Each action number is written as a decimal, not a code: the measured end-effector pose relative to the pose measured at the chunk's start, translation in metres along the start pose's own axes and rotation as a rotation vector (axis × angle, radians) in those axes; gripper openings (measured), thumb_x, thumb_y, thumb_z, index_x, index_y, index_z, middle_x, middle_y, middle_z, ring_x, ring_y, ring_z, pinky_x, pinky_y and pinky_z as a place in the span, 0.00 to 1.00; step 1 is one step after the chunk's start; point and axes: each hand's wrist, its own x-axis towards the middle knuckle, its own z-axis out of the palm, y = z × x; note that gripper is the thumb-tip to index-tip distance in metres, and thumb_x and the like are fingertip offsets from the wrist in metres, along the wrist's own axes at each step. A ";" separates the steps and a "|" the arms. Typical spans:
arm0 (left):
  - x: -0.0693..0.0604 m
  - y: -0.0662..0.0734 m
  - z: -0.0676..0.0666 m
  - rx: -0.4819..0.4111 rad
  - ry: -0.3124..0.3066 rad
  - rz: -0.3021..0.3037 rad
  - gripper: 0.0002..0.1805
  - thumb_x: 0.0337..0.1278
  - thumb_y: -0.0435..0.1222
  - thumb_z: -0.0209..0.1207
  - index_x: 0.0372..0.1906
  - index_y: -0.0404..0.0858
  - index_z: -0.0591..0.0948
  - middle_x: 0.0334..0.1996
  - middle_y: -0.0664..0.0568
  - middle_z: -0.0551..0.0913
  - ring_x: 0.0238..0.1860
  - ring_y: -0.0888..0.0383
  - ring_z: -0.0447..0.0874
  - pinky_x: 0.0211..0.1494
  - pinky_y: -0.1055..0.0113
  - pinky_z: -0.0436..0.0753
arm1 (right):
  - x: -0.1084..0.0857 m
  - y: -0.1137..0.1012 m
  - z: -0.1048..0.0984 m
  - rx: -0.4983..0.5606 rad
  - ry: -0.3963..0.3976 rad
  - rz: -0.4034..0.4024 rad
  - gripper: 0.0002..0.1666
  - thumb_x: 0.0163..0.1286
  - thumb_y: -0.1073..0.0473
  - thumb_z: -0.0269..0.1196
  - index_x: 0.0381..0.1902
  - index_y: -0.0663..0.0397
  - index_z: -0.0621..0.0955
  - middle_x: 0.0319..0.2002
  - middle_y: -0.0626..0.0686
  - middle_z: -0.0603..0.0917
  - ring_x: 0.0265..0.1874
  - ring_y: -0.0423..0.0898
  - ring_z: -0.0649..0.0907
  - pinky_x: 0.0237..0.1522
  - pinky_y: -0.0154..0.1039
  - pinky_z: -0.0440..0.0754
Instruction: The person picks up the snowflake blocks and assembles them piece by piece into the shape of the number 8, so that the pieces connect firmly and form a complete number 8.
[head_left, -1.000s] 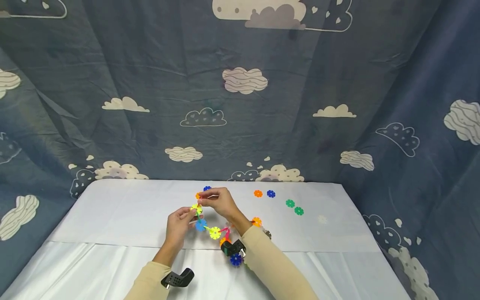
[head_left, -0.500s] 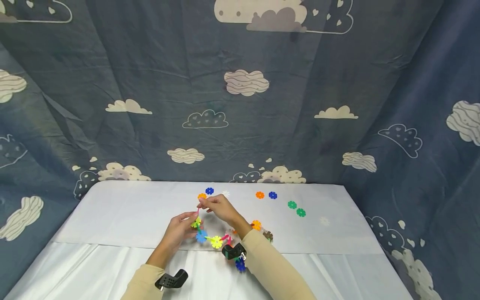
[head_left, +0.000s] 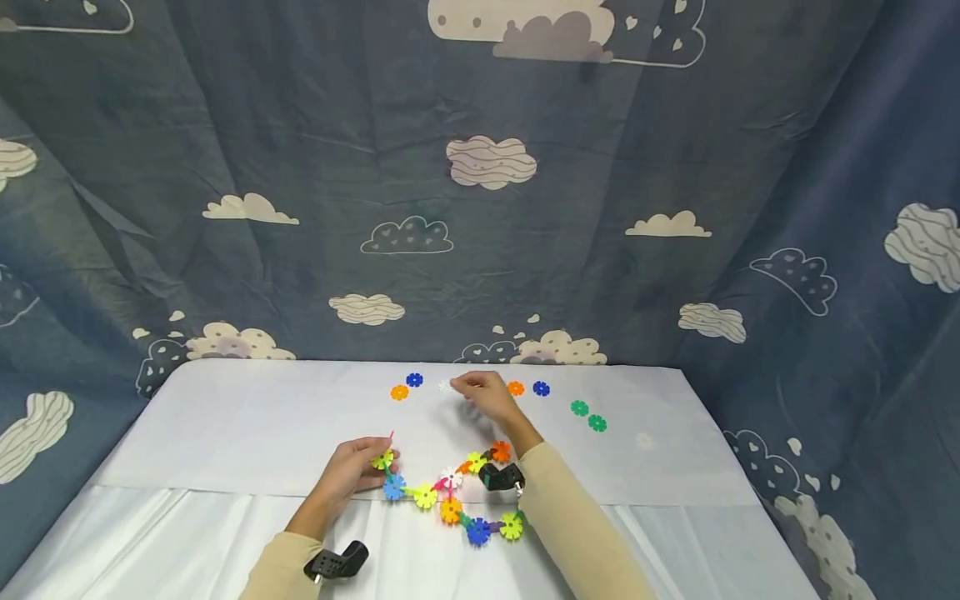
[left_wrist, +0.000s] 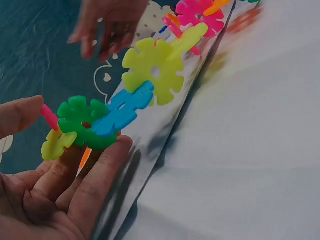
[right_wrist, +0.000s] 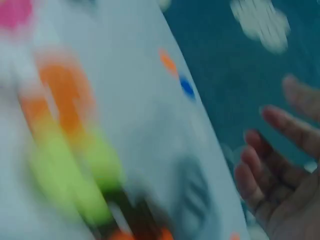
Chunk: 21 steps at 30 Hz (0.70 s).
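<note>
My left hand (head_left: pixel 347 473) holds the left end of a chain of interlocked flower discs, its fingers round a yellow disc (head_left: pixel 382 460) with a pink disc standing on it. In the left wrist view a green disc (left_wrist: pixel 85 122) rests against the fingertips, joined to a light blue disc (left_wrist: pixel 124 109) and a yellow one (left_wrist: pixel 155 71). My right hand (head_left: pixel 489 398) is over the back of the table beside a white disc (head_left: pixel 444 386); the right wrist view shows its fingers (right_wrist: pixel 272 155) spread and loosely bent, with nothing between them.
Loose orange (head_left: pixel 399 392) and blue (head_left: pixel 414 380) discs lie at the back. Another orange (head_left: pixel 516 388) and blue (head_left: pixel 542 388) pair, two green discs (head_left: pixel 588 416) and a white one (head_left: pixel 645 441) lie farther right. The chain's right part (head_left: pixel 478 532) lies near the right wrist's black camera.
My right hand has let go of the pink disc and moved right, towards the white disc. My left hand has lowered slightly with the chain's end, and more of the chain shows.
</note>
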 end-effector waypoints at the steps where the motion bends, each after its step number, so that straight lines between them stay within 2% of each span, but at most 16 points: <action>1: 0.000 -0.001 -0.001 -0.002 -0.007 0.002 0.20 0.67 0.39 0.56 0.54 0.28 0.76 0.42 0.45 0.86 0.37 0.55 0.86 0.40 0.61 0.86 | 0.003 0.005 -0.010 -0.023 0.058 0.041 0.17 0.68 0.56 0.63 0.46 0.66 0.83 0.40 0.61 0.83 0.39 0.58 0.80 0.37 0.44 0.81; 3: 0.001 -0.002 -0.002 -0.003 -0.022 0.003 0.21 0.67 0.40 0.55 0.56 0.28 0.76 0.43 0.45 0.86 0.38 0.55 0.86 0.42 0.59 0.86 | 0.009 0.018 -0.031 -0.086 0.149 0.135 0.18 0.65 0.57 0.66 0.50 0.62 0.82 0.37 0.59 0.83 0.31 0.54 0.80 0.29 0.40 0.80; 5: 0.002 -0.003 -0.003 -0.004 -0.030 -0.002 0.21 0.67 0.40 0.55 0.57 0.29 0.75 0.43 0.45 0.86 0.38 0.55 0.86 0.42 0.59 0.86 | 0.013 0.030 -0.047 -0.161 0.206 0.224 0.22 0.64 0.58 0.67 0.54 0.61 0.80 0.37 0.57 0.82 0.27 0.49 0.79 0.25 0.36 0.77; 7: 0.002 -0.004 -0.004 0.001 -0.031 -0.012 0.22 0.67 0.41 0.55 0.58 0.29 0.75 0.44 0.45 0.85 0.37 0.55 0.85 0.41 0.60 0.86 | 0.015 0.040 -0.057 -0.226 0.218 0.286 0.27 0.63 0.58 0.67 0.58 0.61 0.77 0.38 0.59 0.81 0.23 0.46 0.76 0.20 0.33 0.75; 10: 0.002 -0.006 -0.006 0.006 -0.025 -0.025 0.22 0.67 0.41 0.55 0.57 0.30 0.76 0.44 0.45 0.85 0.37 0.55 0.85 0.41 0.61 0.86 | 0.020 0.053 -0.062 -0.245 0.204 0.377 0.30 0.63 0.58 0.67 0.61 0.59 0.74 0.36 0.58 0.80 0.19 0.43 0.74 0.18 0.31 0.74; 15: 0.005 -0.007 -0.005 0.023 -0.013 -0.030 0.21 0.67 0.42 0.56 0.56 0.30 0.77 0.41 0.48 0.85 0.35 0.57 0.85 0.40 0.62 0.86 | 0.027 0.060 -0.065 -0.245 0.174 0.412 0.27 0.63 0.59 0.67 0.59 0.59 0.75 0.22 0.55 0.79 0.12 0.44 0.73 0.15 0.33 0.76; 21: 0.006 -0.007 -0.003 0.007 -0.032 -0.017 0.20 0.67 0.40 0.55 0.55 0.28 0.77 0.39 0.48 0.85 0.35 0.56 0.85 0.40 0.62 0.86 | 0.032 0.057 -0.066 -0.342 0.152 0.401 0.19 0.61 0.62 0.69 0.48 0.60 0.77 0.19 0.54 0.79 0.11 0.43 0.74 0.15 0.32 0.77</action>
